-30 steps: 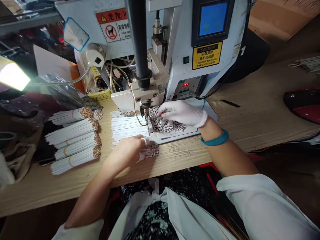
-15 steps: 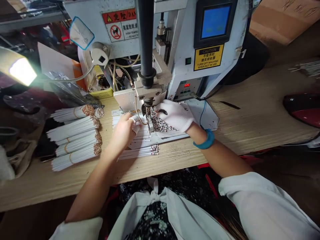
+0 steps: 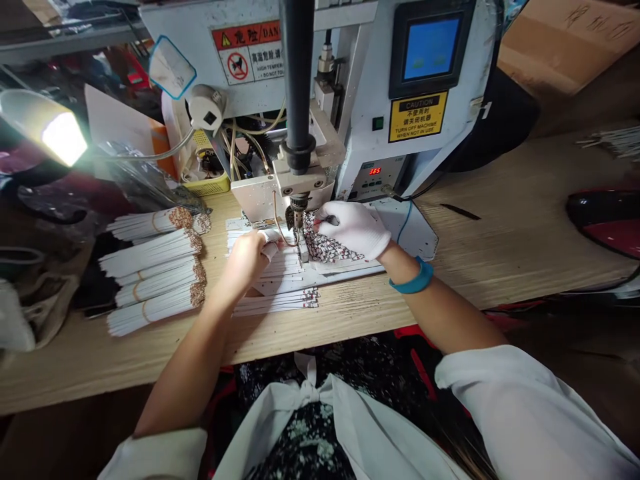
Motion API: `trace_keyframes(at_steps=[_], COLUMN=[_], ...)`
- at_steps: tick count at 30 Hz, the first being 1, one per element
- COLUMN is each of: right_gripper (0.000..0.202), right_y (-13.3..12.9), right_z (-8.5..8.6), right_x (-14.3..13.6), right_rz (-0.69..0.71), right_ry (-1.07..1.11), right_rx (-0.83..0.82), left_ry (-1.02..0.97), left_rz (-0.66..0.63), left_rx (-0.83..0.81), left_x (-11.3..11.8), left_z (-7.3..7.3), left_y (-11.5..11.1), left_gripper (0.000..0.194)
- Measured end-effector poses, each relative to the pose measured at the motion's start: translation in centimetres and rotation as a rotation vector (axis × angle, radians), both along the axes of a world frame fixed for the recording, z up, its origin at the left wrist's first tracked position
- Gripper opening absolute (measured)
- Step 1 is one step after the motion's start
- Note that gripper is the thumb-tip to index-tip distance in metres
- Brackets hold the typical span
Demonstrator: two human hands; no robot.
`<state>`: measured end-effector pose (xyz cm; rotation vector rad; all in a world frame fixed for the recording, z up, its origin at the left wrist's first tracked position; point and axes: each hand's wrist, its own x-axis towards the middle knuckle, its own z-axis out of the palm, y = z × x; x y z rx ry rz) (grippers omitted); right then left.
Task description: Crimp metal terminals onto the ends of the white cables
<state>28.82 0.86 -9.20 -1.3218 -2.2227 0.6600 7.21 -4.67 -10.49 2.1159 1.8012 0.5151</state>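
Observation:
My left hand (image 3: 246,259), with white wraps on its fingertips, is closed in a pinch over the white wires (image 3: 280,270) on the machine's base plate, left of the soldering head (image 3: 299,210); a wire appears to be between its fingers. My right hand (image 3: 356,230) wears a white glove. Its thumb and fingers are pinched together just right of the head, by a small dark thing I cannot make out clearly. Below that hand lies a heap of small white-and-dark pieces (image 3: 330,248). More wires with dark-marked ends (image 3: 280,302) lie along the plate's front edge.
Banded bundles of white wires (image 3: 150,287) lie on the table at left, under a lit lamp (image 3: 64,139). The machine (image 3: 360,80) stands close in front, bearing a blue screen (image 3: 431,45) and a danger label (image 3: 250,53). A dark strip (image 3: 460,212) lies at right.
The view has shifted slightly, so the machine and bundles sit a little further right. My hands keep nearly the same places beside the soldering head; the right glove has turned slightly.

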Motion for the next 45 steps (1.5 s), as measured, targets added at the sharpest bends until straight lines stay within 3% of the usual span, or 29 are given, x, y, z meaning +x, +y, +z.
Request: trace_keyframes(at_steps=[4,7,12,14,21,31,41,45], right_gripper=[0.005,0.009,0.009,0.01,0.014,0.019,0.017,0.017], right_y=[0.0,-0.1,-0.2,-0.1,0.2,0.0,-0.5,-0.5], right_z=[0.0,0.2,0.3,0.0,-0.9,-0.7,-0.6,-0.3], right_x=[0.2,0.2,0.0,-0.1,0.0,-0.2,-1.4,-1.8], right_rz=[0.024,0.029,0.041,0.051,0.083,0.148,0.096,0.084], right_ry=[0.3,0.336,0.343,0.351,0.388,0.661,0.6,0.588], right_rx=[-0.306,-0.343,-0.367,-0.382,-0.372,-0.63,-0.767,-0.773], left_ry=[-0.061,-0.068,-0.076,-0.017,0.034,-0.268,-0.626,-0.667], left_rz=[-0.003,-0.027,-0.379,-0.437,-0.418,-0.307,-0.041,-0.037], left_rx=[-0.019,0.016,-0.008,-0.042,-0.08,-0.128,-0.305,-0.329], left_x=[-0.1,-0.6,-1.5,-1.5,-1.1,-1.2,0.0,0.4], left_z=[0.5,0.9,0.9,0.7,0.1,0.7,0.1,0.1], left_y=[-0.2,-0.5,-0.8,-0.8,-0.6,-0.7,0.1,0.6], left_gripper=[0.024,0.022,0.014,0.014,0.013,0.035,0.038,0.035])
